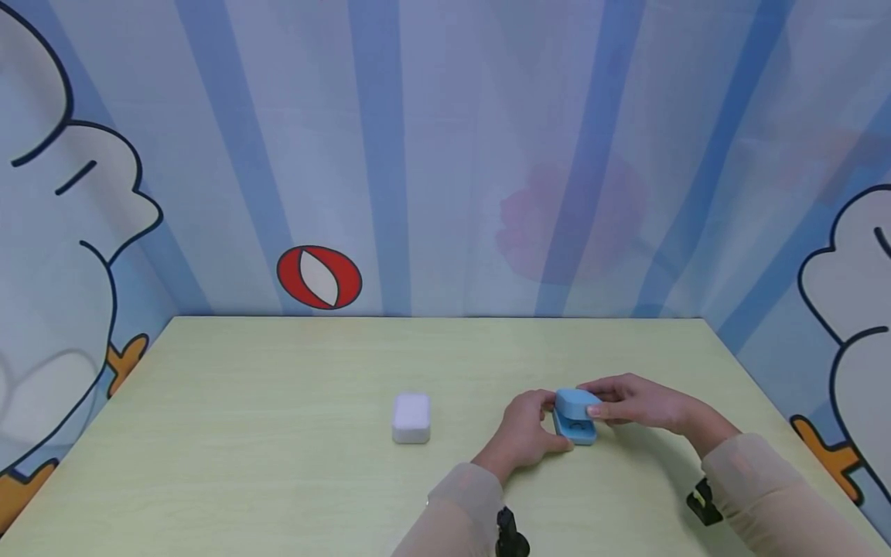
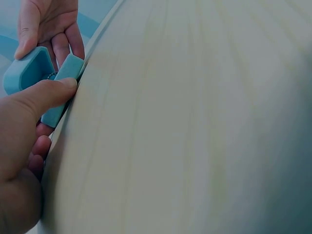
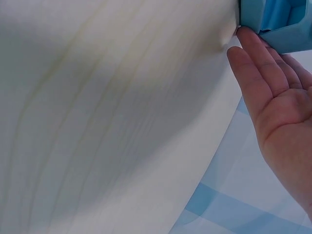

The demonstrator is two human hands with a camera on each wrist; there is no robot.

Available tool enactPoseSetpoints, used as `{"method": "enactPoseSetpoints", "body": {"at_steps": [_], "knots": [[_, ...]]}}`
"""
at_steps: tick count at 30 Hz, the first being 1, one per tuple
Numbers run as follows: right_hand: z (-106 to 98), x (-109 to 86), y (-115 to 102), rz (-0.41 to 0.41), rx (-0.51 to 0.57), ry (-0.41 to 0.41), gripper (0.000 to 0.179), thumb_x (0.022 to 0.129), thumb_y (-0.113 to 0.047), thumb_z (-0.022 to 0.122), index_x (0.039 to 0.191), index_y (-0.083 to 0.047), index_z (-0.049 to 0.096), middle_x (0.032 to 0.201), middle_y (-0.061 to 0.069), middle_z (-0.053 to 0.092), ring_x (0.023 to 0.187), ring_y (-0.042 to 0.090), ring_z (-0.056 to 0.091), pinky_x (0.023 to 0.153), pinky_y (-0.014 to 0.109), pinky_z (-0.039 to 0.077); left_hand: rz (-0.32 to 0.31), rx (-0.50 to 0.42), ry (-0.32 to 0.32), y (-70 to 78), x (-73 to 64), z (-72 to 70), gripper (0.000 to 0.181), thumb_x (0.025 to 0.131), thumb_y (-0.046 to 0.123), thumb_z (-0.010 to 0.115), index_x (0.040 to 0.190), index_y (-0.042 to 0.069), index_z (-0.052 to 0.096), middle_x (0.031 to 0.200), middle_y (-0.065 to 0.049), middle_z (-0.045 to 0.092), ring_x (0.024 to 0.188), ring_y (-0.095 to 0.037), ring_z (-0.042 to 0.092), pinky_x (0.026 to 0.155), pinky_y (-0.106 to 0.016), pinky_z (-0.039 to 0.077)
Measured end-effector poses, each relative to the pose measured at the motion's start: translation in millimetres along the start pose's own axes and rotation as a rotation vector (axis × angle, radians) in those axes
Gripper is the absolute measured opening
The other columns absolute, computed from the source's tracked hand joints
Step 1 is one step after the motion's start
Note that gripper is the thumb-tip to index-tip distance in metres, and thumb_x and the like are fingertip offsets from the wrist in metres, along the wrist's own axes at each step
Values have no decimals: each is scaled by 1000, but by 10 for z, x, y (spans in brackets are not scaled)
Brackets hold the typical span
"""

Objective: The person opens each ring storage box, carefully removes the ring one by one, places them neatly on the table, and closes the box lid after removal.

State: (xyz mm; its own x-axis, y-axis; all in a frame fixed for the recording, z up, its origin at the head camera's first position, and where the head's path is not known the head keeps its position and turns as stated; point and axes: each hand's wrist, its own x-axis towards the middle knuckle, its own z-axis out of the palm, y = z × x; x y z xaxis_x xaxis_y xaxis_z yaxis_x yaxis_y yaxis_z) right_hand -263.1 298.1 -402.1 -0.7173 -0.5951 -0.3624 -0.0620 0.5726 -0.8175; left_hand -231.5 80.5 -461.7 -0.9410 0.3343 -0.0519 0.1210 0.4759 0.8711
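Now | L hand (image 1: 524,435) grips blue dev. (image 1: 574,403) at btm | R hand (image 1: 643,404) pinches its top

On one desk (image 1: 278,425): one two-part blue object (image 1: 574,404) and one pale lavender block (image 1: 411,418). Two bare hands (image 1: 522,433) (image 1: 643,402), two sleeves (image 1: 466,503) (image 1: 773,487), one printed ball (image 1: 319,278), and apparently two dark wrist devices (image 1: 511,534) (image 1: 704,503), partly hidden.

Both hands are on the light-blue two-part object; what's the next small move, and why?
Probably ease the rounded light-blue upper part down toward its flat light-blue base: a gap shows between them, the right hand holds the upper part, and the left hand grips the base, which should help keep it steady.
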Motion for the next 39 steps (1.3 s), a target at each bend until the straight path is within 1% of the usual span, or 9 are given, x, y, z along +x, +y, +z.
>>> {"method": "enactPoseSetpoints", "body": {"at_steps": [9, 14, 20, 32, 39], "knots": [[-4, 4, 5, -2, -11, 0, 59, 97, -28, 52, 143, 4, 34, 142, 25, 42, 127, 36, 46, 98, 49, 45, 4, 7, -1, 10, 0, -3, 60, 73, 22, 82, 126, 11, 56, 118, 2, 58, 102, -13, 55, 89, -26, 47], [0, 9, 0, 12, 1, 5, 59, 97, -30, 53, 143, 3, 35, 142, 24, 42, 127, 35, 47, 98, 50, 45, -2, 8, -1, 12, 3, 2, 60, 73, 23, 82, 126, 12, 56, 118, 3, 58, 102, -13, 54, 90, -25, 47], [4, 8, 1, 19, 2, 6, 60, 97, -30, 52, 143, 4, 34, 142, 24, 42, 128, 36, 47, 99, 50, 44, 4, 16, -1, 6, 1, 9, 60, 73, 24, 82, 126, 12, 55, 117, 2, 58, 101, -13, 55, 89, -25, 47], [0, -11, -24, 11, -20, 10, 60, 97, -30, 52, 143, 4, 34, 143, 26, 40, 127, 37, 47, 98, 50, 45, 14, 30, -3, 0, 1, 3, 62, 74, 23, 82, 128, 11, 54, 118, 1, 58, 102, -13, 54, 89, -26, 47], [3, -4, -28, 24, -17, 15, 61, 97, -31, 52, 143, 4, 34, 143, 25, 40, 127, 36, 47, 99, 50, 44, 3, 33, -3, 6, 10, 12, 63, 74, 23, 82, 129, 11, 54, 118, 2, 58, 102, -13, 54, 89, -26, 47]]}}
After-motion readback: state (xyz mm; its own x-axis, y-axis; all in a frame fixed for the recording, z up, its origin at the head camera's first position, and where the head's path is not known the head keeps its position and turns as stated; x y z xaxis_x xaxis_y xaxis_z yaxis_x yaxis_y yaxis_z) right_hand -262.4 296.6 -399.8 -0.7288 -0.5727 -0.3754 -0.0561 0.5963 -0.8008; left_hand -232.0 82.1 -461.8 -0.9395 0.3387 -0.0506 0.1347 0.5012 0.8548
